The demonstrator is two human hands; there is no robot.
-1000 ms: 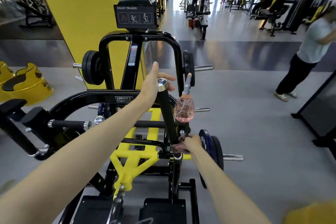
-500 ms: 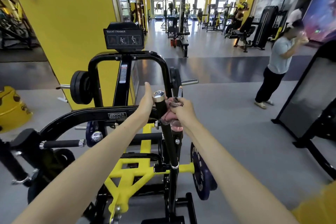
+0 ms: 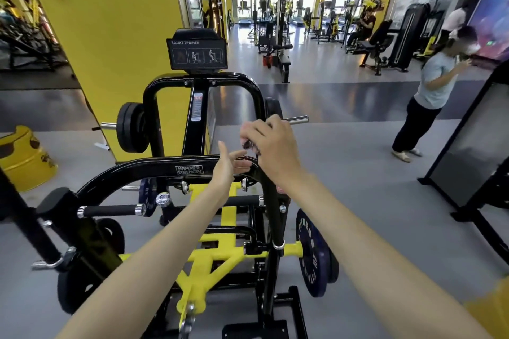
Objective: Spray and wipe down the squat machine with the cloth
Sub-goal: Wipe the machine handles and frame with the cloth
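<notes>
Our left hand [image 3: 228,166] lay open, fingers straight and thumb up, by the curved black bar [image 3: 154,172] of the squat machine [image 3: 197,129]. Just right of it and slightly higher, our right hand [image 3: 272,146] was curled round the cloth [image 3: 249,145], bunched under its fingers, above the machine's upright handle [image 3: 275,217].
</notes>
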